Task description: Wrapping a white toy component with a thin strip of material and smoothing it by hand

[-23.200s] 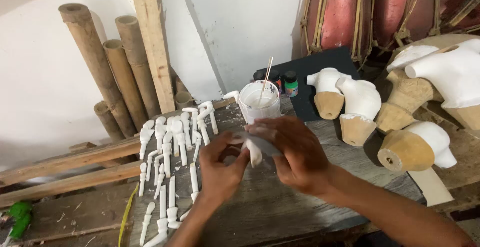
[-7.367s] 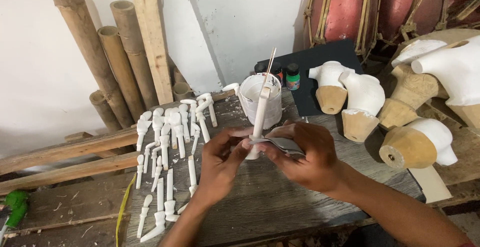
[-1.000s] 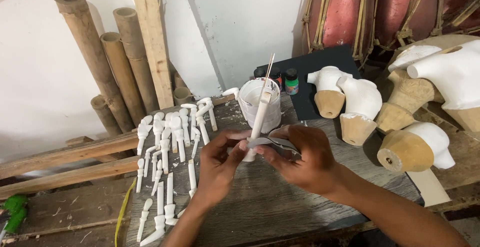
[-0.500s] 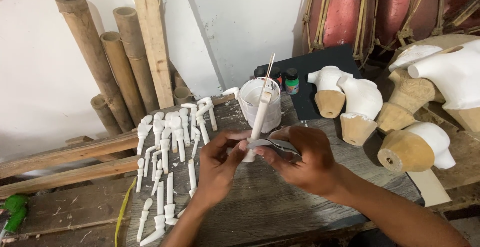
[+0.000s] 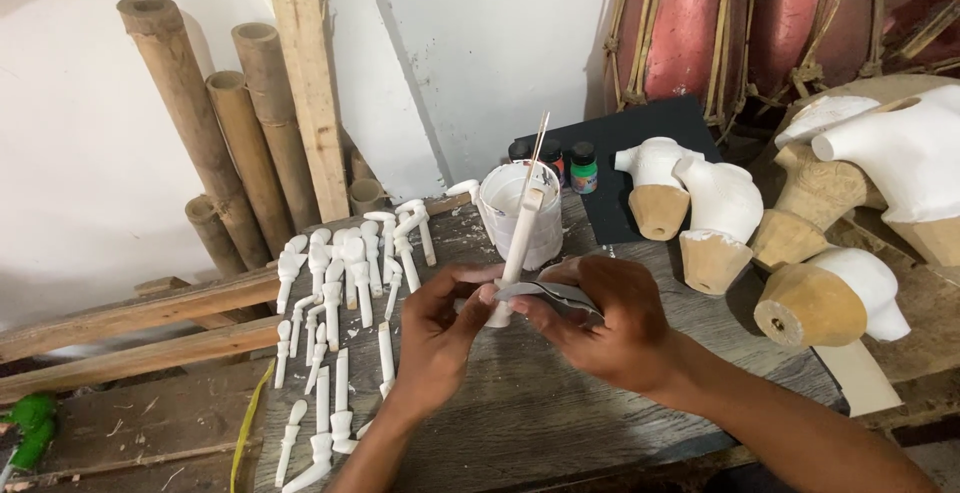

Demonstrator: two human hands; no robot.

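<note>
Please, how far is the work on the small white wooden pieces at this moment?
Many white pieces already lie in rows on the table. The left hand holds one white stick upright; the right hand presses a grey sheet against it. How many remain cannot be told.
</note>
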